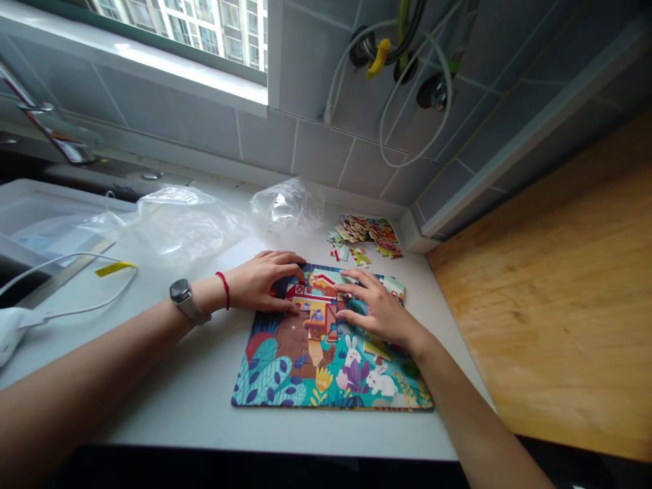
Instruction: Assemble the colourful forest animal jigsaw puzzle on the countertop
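Observation:
A colourful jigsaw puzzle (351, 384) with rabbits, leaves and a farm scene lies flat on the white counter. My left hand (267, 280) rests at its upper left edge, thumb and fingers apart. My right hand (382, 309) lies over the upper right part, its fingers stretched out and touching the picture. Between the hands are pieces with a red barn (324, 280) and a yellow-and-red piece (320, 318), some seeming to lie on top of others. Neither hand visibly grips a piece. The right palm hides part of the puzzle.
Loose puzzle pieces (364, 231) are heaped behind the puzzle. Crumpled clear plastic (183, 221) and a smaller plastic bag (285, 204) lie at the back. A white cable (76, 255) crosses the left side near the sink. A wooden panel (555, 292) borders the right.

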Demonstrator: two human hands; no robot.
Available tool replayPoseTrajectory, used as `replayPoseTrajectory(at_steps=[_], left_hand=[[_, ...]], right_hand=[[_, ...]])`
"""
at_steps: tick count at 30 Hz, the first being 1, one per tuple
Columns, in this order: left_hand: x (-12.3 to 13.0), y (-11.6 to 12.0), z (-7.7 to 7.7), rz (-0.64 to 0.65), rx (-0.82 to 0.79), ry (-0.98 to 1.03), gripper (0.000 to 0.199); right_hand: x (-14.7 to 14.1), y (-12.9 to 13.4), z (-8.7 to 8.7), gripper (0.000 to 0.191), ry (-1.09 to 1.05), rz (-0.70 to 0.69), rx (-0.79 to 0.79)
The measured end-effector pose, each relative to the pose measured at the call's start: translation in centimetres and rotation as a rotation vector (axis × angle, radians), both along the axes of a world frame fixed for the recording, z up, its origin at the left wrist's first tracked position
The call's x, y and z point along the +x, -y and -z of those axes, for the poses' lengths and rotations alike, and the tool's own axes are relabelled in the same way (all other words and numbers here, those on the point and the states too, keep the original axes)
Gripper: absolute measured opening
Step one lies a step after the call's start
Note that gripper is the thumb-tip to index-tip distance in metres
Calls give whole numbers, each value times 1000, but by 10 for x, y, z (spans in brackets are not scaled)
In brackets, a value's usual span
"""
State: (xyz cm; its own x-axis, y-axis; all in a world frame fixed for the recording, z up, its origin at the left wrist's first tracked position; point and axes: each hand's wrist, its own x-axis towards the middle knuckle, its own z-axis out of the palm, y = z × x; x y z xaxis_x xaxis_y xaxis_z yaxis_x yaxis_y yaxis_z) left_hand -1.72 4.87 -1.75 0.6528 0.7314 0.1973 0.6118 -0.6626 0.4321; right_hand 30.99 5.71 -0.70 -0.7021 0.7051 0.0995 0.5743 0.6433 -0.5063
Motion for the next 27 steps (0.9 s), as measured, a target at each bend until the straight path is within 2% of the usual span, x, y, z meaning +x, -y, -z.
replayPoseTrajectory(at_steps=[3,8,12,15,19,22,25,27], left_hand=[[0,0,2,-5,8,0,54],[0,-1,3,-8,19,-17,57],[-2,-4,3,-3,7,39,52],[-3,-10,6,-25,-22,139,41],[-5,-16,13,-63,-33,252,40],[-5,-17,17,-68,-15,274,38],[-4,-17,19,-60,1,288,38],[-4,-18,20,-61,13,294,38]], right_hand=[[-1,0,5,52,43,-11,-35],[1,-4,7,36,49,-2,-45],[2,-5,6,34,-38,29,-40],[7,-9,5,33,-161,89,-23],[16,-18,5,25,-289,168,13],[24,-27,6,23,-340,290,74],[29,-39,9,25,-317,413,89],[30,-50,10,26,-246,437,66]])
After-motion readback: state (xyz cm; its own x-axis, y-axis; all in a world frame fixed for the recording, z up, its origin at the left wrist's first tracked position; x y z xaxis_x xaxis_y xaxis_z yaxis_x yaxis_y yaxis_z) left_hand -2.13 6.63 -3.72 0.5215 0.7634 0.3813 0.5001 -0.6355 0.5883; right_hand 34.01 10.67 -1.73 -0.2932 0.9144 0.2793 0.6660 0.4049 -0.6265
